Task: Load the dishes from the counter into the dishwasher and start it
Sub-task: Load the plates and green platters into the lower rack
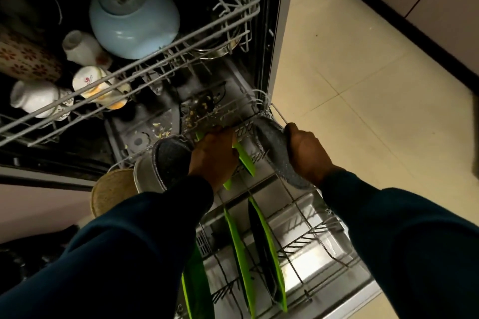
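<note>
Dark blue sleeves [145, 248] reach down over the pulled-out lower rack [308, 238], where green plates [269, 248] stand on edge; the left hand [213, 156] has its grip curled around another green plate [245, 159] at the rack's far end, and the right hand [308, 154] clasps the rim of a speckled grey plate [274, 149] just beside it. A speckled grey bowl [166, 163] touches the left wrist, and the upper rack [145, 65] carries an upturned pale blue bowl [134, 18] and white cups [83, 49]

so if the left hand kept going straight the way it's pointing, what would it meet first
Probably the lower rack, at its wire rim by the cutlery basket just ahead of the left hand; depth is hard to judge from this view.
</note>
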